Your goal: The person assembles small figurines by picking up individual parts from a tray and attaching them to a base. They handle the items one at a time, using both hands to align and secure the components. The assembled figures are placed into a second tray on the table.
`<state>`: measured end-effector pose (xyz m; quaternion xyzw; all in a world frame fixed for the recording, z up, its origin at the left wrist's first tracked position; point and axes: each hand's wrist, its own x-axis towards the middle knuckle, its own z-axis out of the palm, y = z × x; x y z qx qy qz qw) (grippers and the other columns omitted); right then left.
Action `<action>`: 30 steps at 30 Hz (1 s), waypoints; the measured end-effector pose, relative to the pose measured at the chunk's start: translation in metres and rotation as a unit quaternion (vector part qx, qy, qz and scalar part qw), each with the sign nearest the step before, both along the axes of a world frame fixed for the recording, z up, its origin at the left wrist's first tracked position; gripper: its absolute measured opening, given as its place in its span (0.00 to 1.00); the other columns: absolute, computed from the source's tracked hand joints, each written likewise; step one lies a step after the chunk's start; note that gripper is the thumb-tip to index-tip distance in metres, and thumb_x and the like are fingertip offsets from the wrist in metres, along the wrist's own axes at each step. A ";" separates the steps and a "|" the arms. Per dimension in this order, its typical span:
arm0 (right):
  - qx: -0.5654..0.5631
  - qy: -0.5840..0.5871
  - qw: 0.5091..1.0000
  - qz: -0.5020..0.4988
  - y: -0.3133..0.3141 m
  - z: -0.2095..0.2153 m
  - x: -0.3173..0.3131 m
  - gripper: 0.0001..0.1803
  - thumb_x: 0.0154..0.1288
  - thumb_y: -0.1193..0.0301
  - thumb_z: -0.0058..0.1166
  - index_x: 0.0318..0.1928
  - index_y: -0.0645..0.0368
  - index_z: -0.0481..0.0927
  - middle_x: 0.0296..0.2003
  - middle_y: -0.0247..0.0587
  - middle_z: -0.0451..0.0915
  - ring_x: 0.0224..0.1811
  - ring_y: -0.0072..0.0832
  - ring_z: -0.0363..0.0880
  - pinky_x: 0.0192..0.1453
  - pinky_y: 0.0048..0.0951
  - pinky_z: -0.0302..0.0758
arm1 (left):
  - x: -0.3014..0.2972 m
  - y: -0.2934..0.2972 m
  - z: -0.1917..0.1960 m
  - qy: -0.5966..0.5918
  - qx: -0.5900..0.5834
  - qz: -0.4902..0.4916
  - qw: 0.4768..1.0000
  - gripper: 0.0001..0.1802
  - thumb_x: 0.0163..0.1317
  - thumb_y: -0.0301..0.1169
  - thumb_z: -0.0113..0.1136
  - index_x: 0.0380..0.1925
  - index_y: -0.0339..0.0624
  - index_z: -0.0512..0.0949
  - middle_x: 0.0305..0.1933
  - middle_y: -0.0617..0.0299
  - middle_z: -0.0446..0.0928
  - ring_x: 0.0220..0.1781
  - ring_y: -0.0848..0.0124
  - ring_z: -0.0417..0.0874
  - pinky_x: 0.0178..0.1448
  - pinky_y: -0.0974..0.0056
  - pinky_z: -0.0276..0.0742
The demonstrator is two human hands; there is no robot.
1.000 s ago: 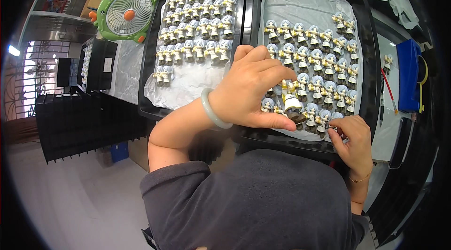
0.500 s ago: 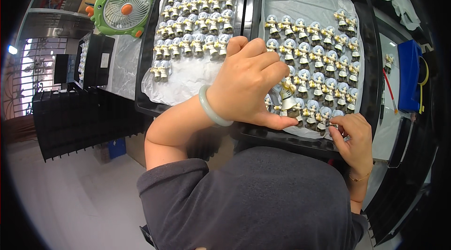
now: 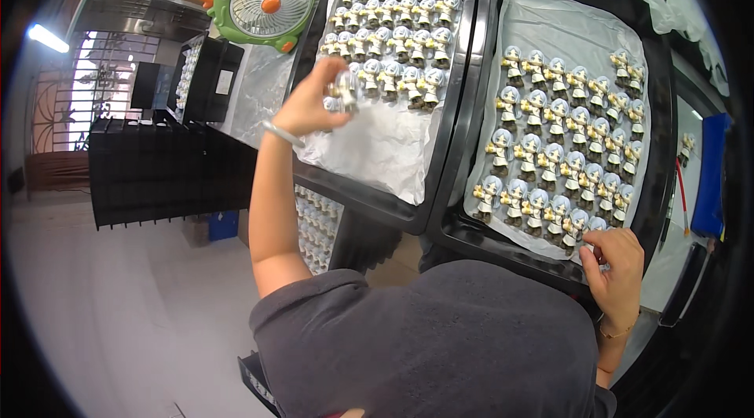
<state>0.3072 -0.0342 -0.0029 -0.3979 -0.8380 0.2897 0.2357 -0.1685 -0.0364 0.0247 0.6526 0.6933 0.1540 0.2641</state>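
Observation:
My left hand (image 3: 309, 106) is closed on a small figurine (image 3: 345, 91) with pale hair and a white-and-gold outfit, held above the left black tray (image 3: 430, 210). The grip blurs slightly with motion. Rows of similar figurines (image 3: 390, 78) stand on white paper behind it. At the near right corner of the right black tray (image 3: 463, 239), my right hand (image 3: 616, 267) has its fingers curled in toward the thumb. A figurine's pale head (image 3: 597, 224) shows right at those fingertips; what lies between them is hidden. More rows of figurines (image 3: 556, 114) fill much of this tray's paper.
A green animal-shaped fan (image 3: 267, 2) stands behind the left tray. Further figurines (image 3: 316, 222) lie below the left tray's near edge. To the right are a blue box (image 3: 711, 178), a red brush (image 3: 681, 197) and a lone figurine (image 3: 687, 147). Black crates (image 3: 157, 175) stand at left.
My left hand has carried a figurine from the right tray leftward over to the left tray. The right hand stays at the same tray corner. The whole view has shifted slightly.

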 end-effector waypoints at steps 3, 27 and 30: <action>-0.001 -0.001 1.000 0.005 0.001 0.001 0.000 0.08 0.47 0.76 0.60 0.29 0.61 0.76 0.18 0.37 0.70 0.22 0.35 0.68 0.30 0.34 0.62 | -0.017 -0.033 -0.037 0.066 0.018 0.002 0.998 0.37 0.37 0.28 0.69 0.52 0.44 0.66 0.53 0.54 0.71 0.58 0.55 0.71 0.60 0.56 0.66; 0.017 0.022 0.999 -0.015 0.001 0.000 0.011 0.07 0.55 0.68 0.58 0.29 0.58 0.79 0.23 0.39 0.78 0.28 0.37 0.77 0.37 0.34 0.71 | 0.307 0.230 -0.071 0.201 0.208 -0.274 0.918 0.18 0.60 0.39 0.56 0.49 0.48 0.75 0.46 0.58 0.77 0.51 0.59 0.77 0.57 0.55 0.68; 0.019 0.029 0.999 -0.008 0.003 -0.004 0.012 0.07 0.56 0.67 0.57 0.29 0.58 0.78 0.23 0.39 0.78 0.28 0.37 0.77 0.37 0.35 0.71 | 0.309 0.285 -0.128 0.093 0.085 -0.231 0.965 0.24 0.57 0.49 0.59 0.49 0.47 0.75 0.50 0.52 0.76 0.52 0.58 0.77 0.55 0.53 0.71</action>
